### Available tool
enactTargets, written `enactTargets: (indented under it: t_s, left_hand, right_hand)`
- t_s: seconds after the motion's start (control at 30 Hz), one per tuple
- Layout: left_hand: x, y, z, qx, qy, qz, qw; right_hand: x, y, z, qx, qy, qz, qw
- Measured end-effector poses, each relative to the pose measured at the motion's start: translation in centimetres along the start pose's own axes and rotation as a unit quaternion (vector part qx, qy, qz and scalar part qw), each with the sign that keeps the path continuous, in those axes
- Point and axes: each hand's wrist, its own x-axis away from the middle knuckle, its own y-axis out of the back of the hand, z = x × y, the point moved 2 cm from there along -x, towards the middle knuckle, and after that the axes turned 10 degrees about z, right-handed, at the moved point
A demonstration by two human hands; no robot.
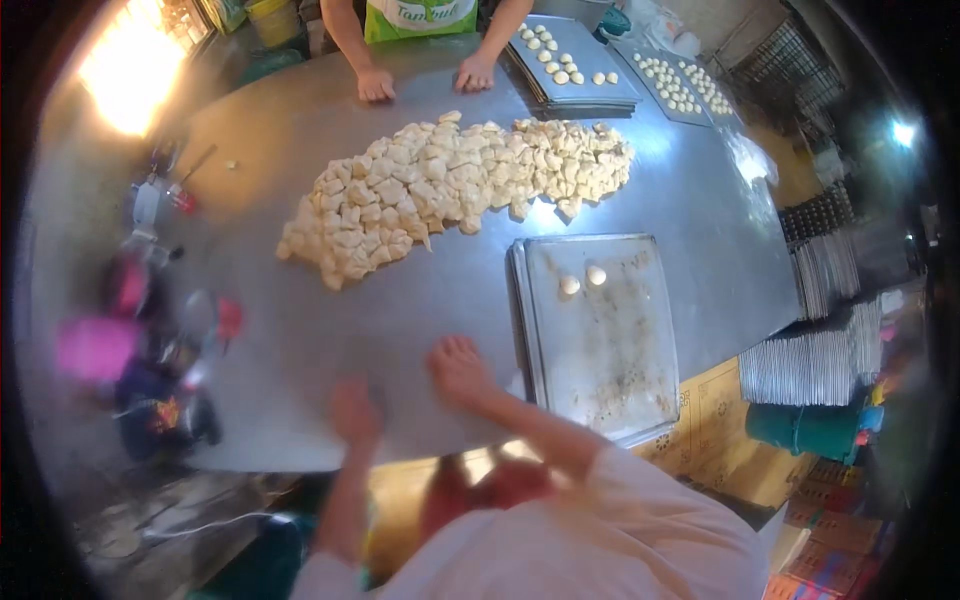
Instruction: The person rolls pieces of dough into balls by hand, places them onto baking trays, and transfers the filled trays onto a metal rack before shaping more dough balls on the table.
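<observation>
My left hand (353, 411) and my right hand (459, 368) press palm-down on the steel table (300, 330) near its front edge. Both are blurred, and whether dough lies under the palms is hidden. A long heap of cut dough pieces (450, 185) stretches across the middle of the table, well beyond both hands. Right of my right hand lies a metal baking tray (600, 350) with two small dough balls (583, 280) near its far end.
Across the table another person's two hands (425, 78) rest on the surface. Beside them sit trays (580, 60) holding rows of dough balls, with another tray (685, 85) further right. Stacks of empty trays (815, 350) stand at right. Clutter lies at left.
</observation>
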Motion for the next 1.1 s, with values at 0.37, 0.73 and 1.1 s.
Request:
enactTargets:
  t_s: [0.37,0.73,1.1]
  left_hand:
    - [3.0,1.7,-3.5,0.337,0.002,-0.02,0.941]
    - [6.4,0.7,-3.3,0.342,0.052,-0.005,0.938]
    - [9.1,-2.3,-0.6,0.345,0.037,-0.046,0.937]
  right_hand:
    - [0.9,0.4,0.8,0.014,0.019,0.051,0.998]
    - [4.3,0.0,0.1,0.0,0.069,0.016,0.997]
    - [3.2,0.2,-1.8,0.056,0.121,0.119,0.984]
